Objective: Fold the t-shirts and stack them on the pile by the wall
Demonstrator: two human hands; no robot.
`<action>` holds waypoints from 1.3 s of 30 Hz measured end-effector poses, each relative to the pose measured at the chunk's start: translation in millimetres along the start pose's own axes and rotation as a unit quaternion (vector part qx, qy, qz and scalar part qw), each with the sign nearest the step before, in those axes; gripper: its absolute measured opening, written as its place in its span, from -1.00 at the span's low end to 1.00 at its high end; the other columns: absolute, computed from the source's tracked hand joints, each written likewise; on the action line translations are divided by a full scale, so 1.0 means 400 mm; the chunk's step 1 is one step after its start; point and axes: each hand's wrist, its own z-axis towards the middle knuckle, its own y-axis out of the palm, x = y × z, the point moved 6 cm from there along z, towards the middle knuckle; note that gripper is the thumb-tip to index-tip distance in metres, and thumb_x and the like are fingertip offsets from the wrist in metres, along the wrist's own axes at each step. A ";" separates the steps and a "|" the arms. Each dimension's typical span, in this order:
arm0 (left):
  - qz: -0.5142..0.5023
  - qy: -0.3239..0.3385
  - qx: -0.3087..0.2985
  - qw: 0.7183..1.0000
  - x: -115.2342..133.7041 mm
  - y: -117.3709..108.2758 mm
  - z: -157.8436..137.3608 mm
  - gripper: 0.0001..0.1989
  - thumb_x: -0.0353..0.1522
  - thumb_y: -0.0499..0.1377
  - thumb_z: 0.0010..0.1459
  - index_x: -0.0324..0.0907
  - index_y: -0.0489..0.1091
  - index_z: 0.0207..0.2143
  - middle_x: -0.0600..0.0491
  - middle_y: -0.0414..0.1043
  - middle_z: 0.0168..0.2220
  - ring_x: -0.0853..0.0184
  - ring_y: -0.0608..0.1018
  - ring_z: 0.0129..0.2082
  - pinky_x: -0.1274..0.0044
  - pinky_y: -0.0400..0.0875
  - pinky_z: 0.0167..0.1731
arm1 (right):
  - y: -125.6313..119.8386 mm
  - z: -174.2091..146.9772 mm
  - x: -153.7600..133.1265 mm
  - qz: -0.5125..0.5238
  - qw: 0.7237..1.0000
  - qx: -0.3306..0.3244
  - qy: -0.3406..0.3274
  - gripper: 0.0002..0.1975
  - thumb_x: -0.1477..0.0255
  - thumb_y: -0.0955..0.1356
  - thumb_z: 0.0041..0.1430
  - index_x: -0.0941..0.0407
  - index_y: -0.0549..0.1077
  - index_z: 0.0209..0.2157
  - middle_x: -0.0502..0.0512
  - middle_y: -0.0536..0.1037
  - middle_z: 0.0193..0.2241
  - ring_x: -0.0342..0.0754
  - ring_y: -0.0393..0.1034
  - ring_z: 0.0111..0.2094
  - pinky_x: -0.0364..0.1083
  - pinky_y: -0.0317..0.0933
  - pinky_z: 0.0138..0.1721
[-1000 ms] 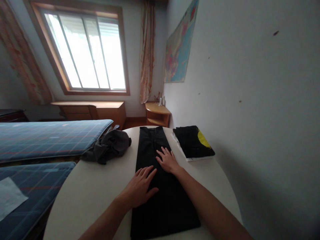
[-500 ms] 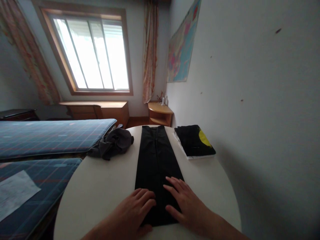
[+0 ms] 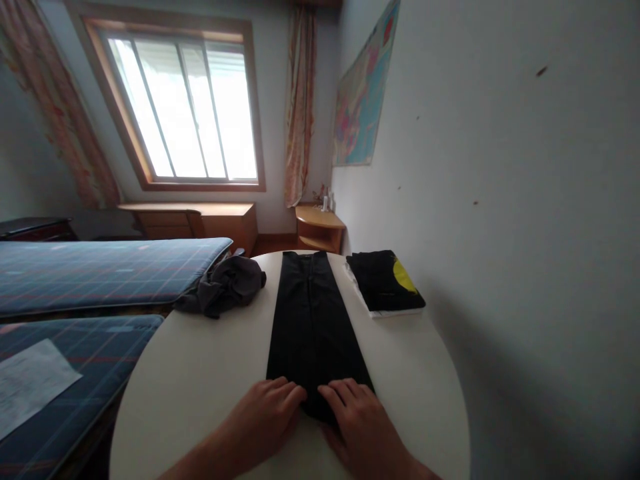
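Observation:
A black shirt point(image 3: 311, 320) lies folded into a long strip down the middle of the round white table point(image 3: 210, 360). Its collar end points away from me, and a seam runs down its centre. My left hand point(image 3: 267, 410) grips the near left corner with curled fingers. At the near right corner, my right hand point(image 3: 357, 417) has its fingers bent over the cloth and its thumb tucked under. Between the hands the near edge bulges up slightly off the table.
Folded clothes point(image 3: 383, 283), black with a yellow patch over white, sit at the table's right. A crumpled dark grey garment point(image 3: 233, 283) lies at the left edge. Plaid mattresses point(image 3: 100, 273) adjoin on the left, one bearing a paper sheet point(image 3: 35, 380). The wall point(image 3: 525, 267) rises at right.
Both hands have gone from resting on the shirt with fingers spread to gripping its near edge. That edge has lifted and moved away from me. My right hand has drawn closer to my left.

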 end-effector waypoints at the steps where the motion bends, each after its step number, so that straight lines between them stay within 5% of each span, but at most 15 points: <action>1: -0.006 0.002 -0.002 1.000 0.000 -0.003 0.000 -0.82 -0.56 0.08 0.22 -0.14 0.35 -0.21 0.08 0.50 -0.30 0.26 0.55 -0.30 0.47 0.41 -0.32 | 0.005 0.005 -0.006 -0.012 1.000 0.010 -0.011 -0.51 0.44 0.41 0.15 0.02 0.39 0.14 0.14 0.55 -0.06 0.12 0.42 -0.09 0.06 0.26 -0.05; 4: -0.033 0.003 -0.013 0.999 0.001 -0.014 -0.008 -0.82 -0.50 0.15 0.18 -0.13 0.37 -0.16 0.06 0.52 -0.26 0.23 0.56 -0.26 0.43 0.44 -0.26 | 0.006 0.024 -0.016 -0.022 0.999 0.021 -0.031 -0.64 0.50 0.39 0.20 -0.03 0.45 0.03 0.04 0.59 -0.19 0.05 0.45 -0.19 -0.01 0.25 -0.15; 9: -0.086 0.005 0.012 0.996 -0.014 -0.037 -0.039 -0.47 -0.40 0.26 0.07 -0.08 0.28 0.12 -0.01 0.50 0.00 0.14 0.55 -0.07 0.34 0.47 -0.08 | -0.027 0.054 -0.004 0.029 0.999 -0.015 0.010 -0.84 0.52 0.34 0.27 0.04 0.51 -0.15 0.02 0.60 -0.26 0.01 0.48 -0.21 -0.06 0.26 -0.18; 12: -0.092 0.005 0.040 0.995 -0.041 -0.036 -0.054 -0.61 -0.52 0.15 0.12 -0.09 0.37 0.01 0.02 0.56 -0.06 0.20 0.60 -0.12 0.40 0.50 -0.11 | -0.041 0.055 0.000 0.059 0.997 -0.051 0.016 -0.77 0.53 0.33 0.25 0.04 0.51 -0.09 0.03 0.60 -0.21 0.03 0.49 -0.16 -0.02 0.30 -0.11; 18: -0.147 0.005 0.056 0.987 -0.082 -0.027 -0.069 -0.52 -0.57 0.08 0.17 -0.03 0.39 0.09 0.08 0.57 0.01 0.28 0.62 -0.06 0.49 0.51 -0.02 | -0.063 -0.002 0.048 0.077 0.993 -0.093 0.012 -0.21 0.68 0.31 -0.10 0.05 0.30 0.24 0.14 0.43 0.15 0.12 0.31 0.14 0.13 0.17 0.21; 25: -0.216 0.000 0.003 0.976 -0.104 -0.007 -0.082 -0.44 -0.60 0.05 0.15 0.05 0.40 0.12 0.14 0.50 0.10 0.32 0.55 0.07 0.48 0.42 0.11 | -0.095 -0.055 0.134 0.099 0.984 -0.144 -0.033 -0.36 0.67 0.25 -0.01 0.05 0.45 0.14 0.11 0.36 0.25 0.06 0.14 0.30 0.13 0.05 0.31; 29: -0.235 0.015 -0.036 0.971 -0.071 -0.040 -0.088 -0.42 -0.61 0.04 0.14 0.07 0.41 0.11 0.15 0.52 0.07 0.31 0.56 0.06 0.50 0.42 0.09 | -0.122 -0.064 0.119 0.112 0.978 -0.164 -0.064 -0.52 0.60 0.23 0.22 0.07 0.46 0.13 0.14 0.46 0.16 0.04 0.27 0.23 0.10 0.11 0.27; 33: -0.242 -0.008 -0.081 0.967 -0.035 -0.105 -0.097 -0.50 -0.57 0.05 0.13 0.08 0.48 0.00 0.17 0.62 -0.14 0.34 0.64 -0.18 0.56 0.48 -0.10 | -0.168 -0.075 0.093 0.144 0.973 -0.175 -0.039 -0.68 0.46 0.25 0.31 0.00 0.52 0.01 0.11 0.62 -0.09 0.00 0.50 -0.06 0.00 0.30 0.04; 39: -0.266 -0.070 -0.005 0.962 -0.081 -0.214 -0.060 -0.68 -0.40 0.04 0.24 0.03 0.51 -0.07 0.11 0.60 -0.16 0.33 0.59 -0.20 0.56 0.47 -0.17 | -0.242 -0.017 0.121 0.219 0.968 -0.119 0.010 -0.75 0.30 0.25 0.34 -0.04 0.49 -0.05 0.02 0.59 -0.21 -0.06 0.46 -0.29 -0.08 0.32 -0.24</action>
